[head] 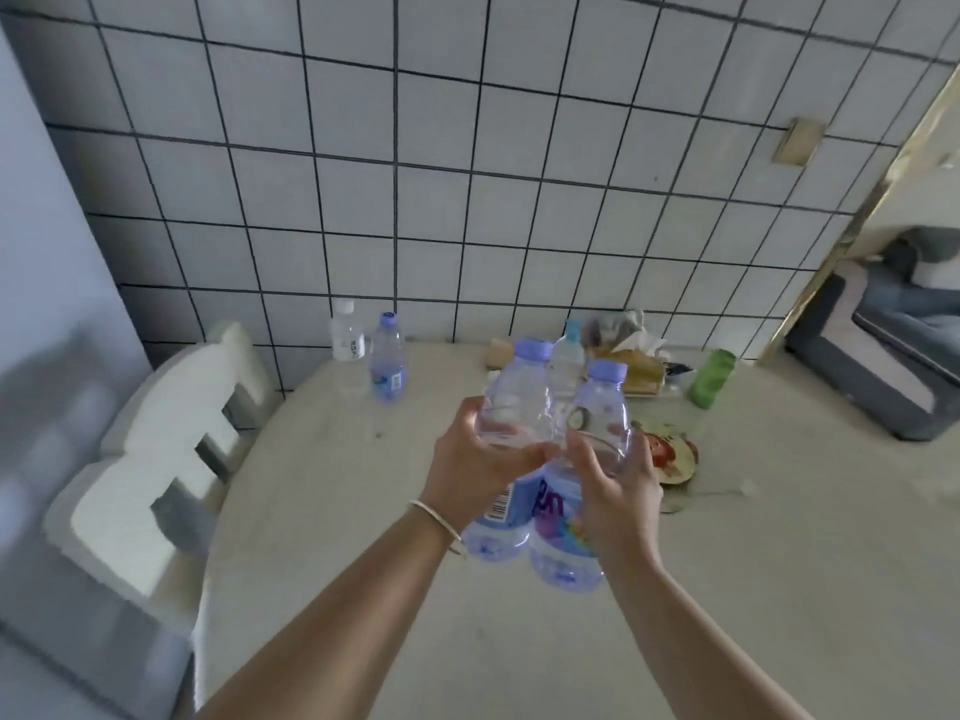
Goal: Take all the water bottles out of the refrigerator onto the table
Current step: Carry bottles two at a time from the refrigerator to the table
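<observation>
1. Left hand (pixel 480 457) grasps a clear water bottle with a purple cap (pixel 511 407); bracelet (pixel 439 524) on that wrist.
2. Right hand (pixel 610 483) grasps a second purple-capped bottle (pixel 597 407); the two bottles touch side by side, held tilted above the round table (pixel 727 589), bases toward the camera.
3. A third bottle with a light blue cap (pixel 567 358) shows between the two held ones; cannot tell whether it is held or stands on the table.
4. Far left part of the table: a purple-capped bottle (pixel 388 361) upright; just beside it a white-capped bottle (pixel 346 332), near the tiled wall (pixel 467 174).
5. Far right part: green bottle (pixel 710 379); tissue box (pixel 641 366); round patterned plate (pixel 672 457) near the right hand.
6. White chair (pixel 156 459) at the table's left edge; blurred.
</observation>
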